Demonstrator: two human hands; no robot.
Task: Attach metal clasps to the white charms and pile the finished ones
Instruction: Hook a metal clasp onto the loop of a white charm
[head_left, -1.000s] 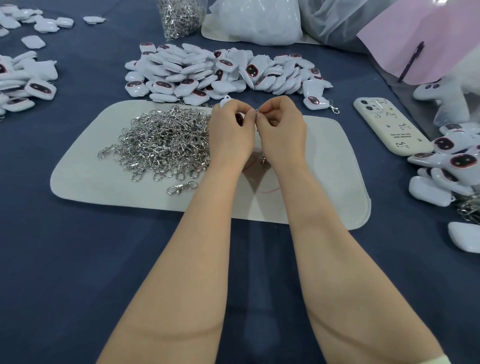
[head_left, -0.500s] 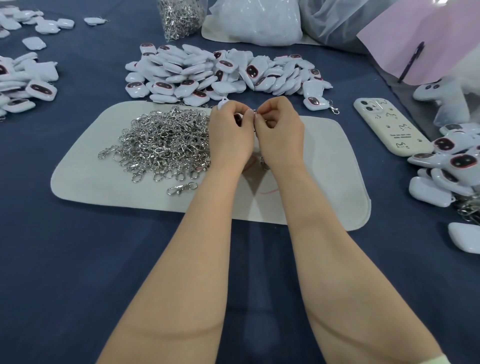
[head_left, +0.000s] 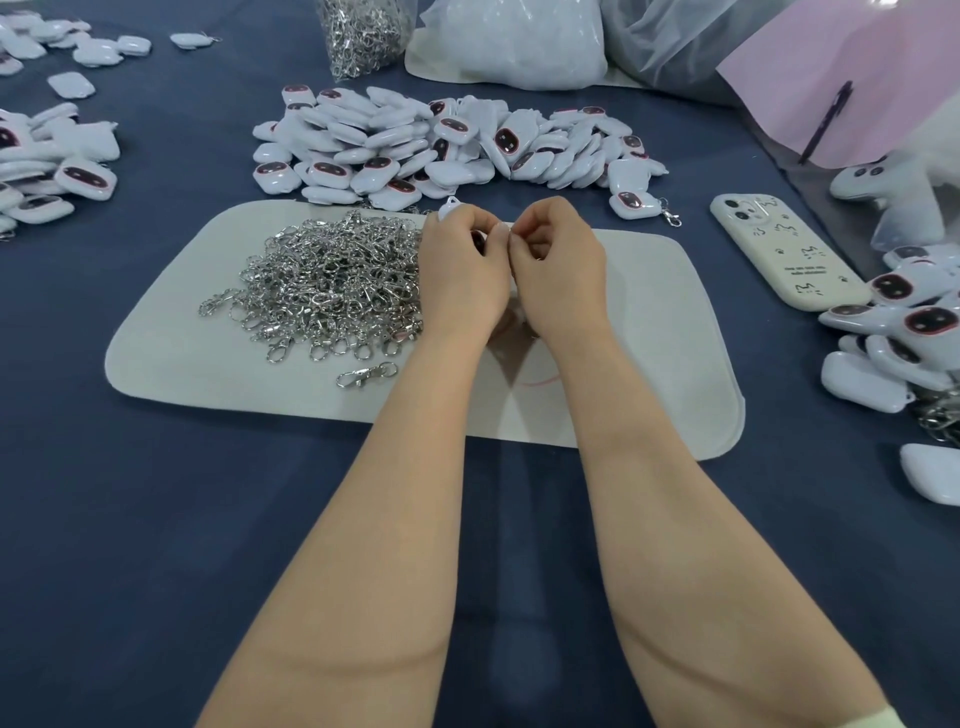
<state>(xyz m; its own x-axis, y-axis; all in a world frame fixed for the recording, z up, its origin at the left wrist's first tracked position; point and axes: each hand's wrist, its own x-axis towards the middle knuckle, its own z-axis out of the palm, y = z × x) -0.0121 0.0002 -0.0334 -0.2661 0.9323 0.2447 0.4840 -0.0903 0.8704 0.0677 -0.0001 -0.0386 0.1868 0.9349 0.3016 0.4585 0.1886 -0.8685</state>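
White charm (head_left: 450, 209) in grip of curled left hand (head_left: 462, 273); right hand (head_left: 560, 270) curled against it, contents unclear.

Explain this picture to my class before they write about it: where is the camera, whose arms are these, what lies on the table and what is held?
There is no machine here: a person works bare-handed, and the single camera sits on their head, looking down along both forearms. The left hand pinches a white charm; the right hand pinches against it what is probably a clasp, hidden by its fingers. On the pale mat lies a heap of metal clasps. Behind it sits a pile of charms; a phone lies to the right on the blue cloth, near clasped charms.
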